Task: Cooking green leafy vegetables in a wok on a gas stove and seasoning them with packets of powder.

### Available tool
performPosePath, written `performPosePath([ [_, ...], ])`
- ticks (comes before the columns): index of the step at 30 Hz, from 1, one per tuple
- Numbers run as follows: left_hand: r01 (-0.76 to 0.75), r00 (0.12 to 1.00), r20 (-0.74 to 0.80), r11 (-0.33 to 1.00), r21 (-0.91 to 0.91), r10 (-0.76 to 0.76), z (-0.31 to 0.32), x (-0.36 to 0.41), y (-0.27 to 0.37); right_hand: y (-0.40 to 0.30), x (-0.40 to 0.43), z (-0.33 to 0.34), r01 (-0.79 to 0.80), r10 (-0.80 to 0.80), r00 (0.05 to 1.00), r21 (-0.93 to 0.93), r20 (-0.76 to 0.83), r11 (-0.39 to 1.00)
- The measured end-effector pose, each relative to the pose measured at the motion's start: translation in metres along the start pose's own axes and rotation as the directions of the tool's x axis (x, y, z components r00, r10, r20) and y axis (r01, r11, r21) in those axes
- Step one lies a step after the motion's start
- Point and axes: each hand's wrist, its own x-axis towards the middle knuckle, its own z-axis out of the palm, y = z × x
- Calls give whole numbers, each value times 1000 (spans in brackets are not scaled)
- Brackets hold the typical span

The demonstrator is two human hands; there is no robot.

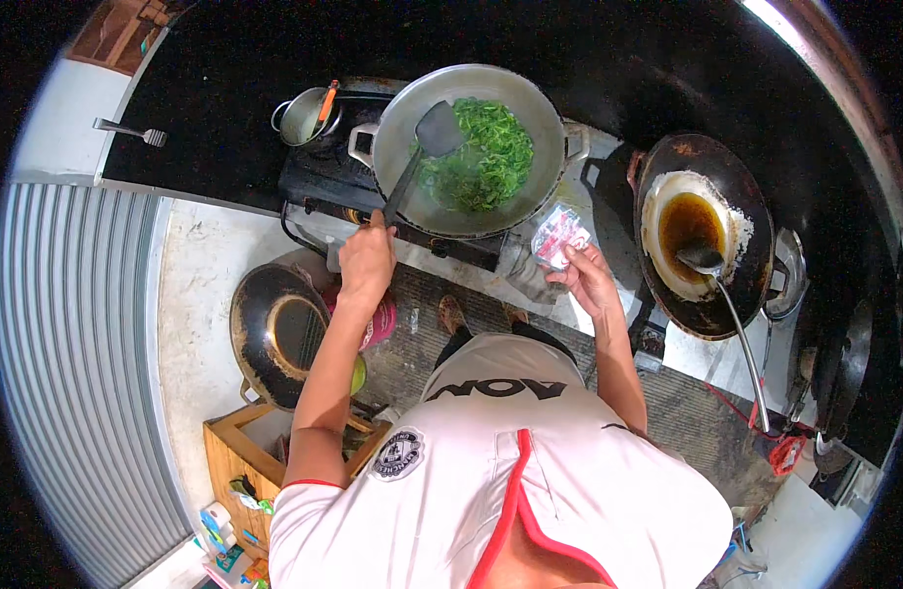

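My left hand [368, 258] grips the handle of a black spatula [440, 129], whose blade rests against the chopped green leaves [488, 158] in a wide two-handled metal wok [400, 110]. That wok sits on a black gas stove [326, 173]. Just off its lower right rim, my right hand [585, 280] pinches a small clear plastic packet [558, 237] with red printing. What the packet holds is hard to make out. The leaves lie heaped toward the right side of the pan.
Dark oil and a long metal ladle [738, 331] occupy a blackened wok [665, 158] on the right. A small pot [302, 110] with an orange-handled utensil stands left of the stove. Another wok [252, 346] sits lower left, by a wooden cabinet [223, 456]. A fork [131, 131] lies far left.
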Motion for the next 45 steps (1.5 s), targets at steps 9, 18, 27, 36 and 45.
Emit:
performPosePath([
  [9,-25,999,-35,975,-222,18,46,2,-11,-4,6,16,-11,11,1000,-12,-14,1000],
  [18,192,981,13,953,-235,-194,22,-29,-16,-16,23,26,75,-94,994,-279,-54,957],
  [27,133,989,37,776,-616,-140,34,-33,-28,-26,82,44,123,-173,982,-438,-77,891],
  [36,340,935,339,523,-782,-101,36,-44,-15,-23,176,22,136,-173,985,-723,23,677],
  [45,289,950,303,602,-745,-82,43,-54,-19,-15,211,11,130,-116,989,-883,87,450],
])
